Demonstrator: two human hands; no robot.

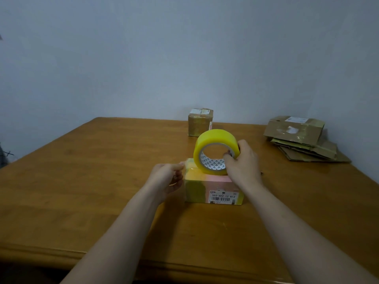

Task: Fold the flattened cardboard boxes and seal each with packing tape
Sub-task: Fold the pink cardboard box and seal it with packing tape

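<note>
A small folded box point(213, 188) with a pink and yellowish top and a barcode label stands mid-table. A yellow roll of packing tape point(213, 143) stands on edge on its top. My right hand point(242, 160) grips the roll at its right side, thumb inside the core. My left hand point(170, 177) is at the box's upper left corner, its fingers curled against that corner, apparently on the tape end there. A taped brown box point(200, 123) stands at the back by the wall.
A pile of flattened cardboard boxes point(301, 138) lies at the back right of the wooden table point(92, 171). A grey wall rises behind the table. The table's front edge runs just below my forearms.
</note>
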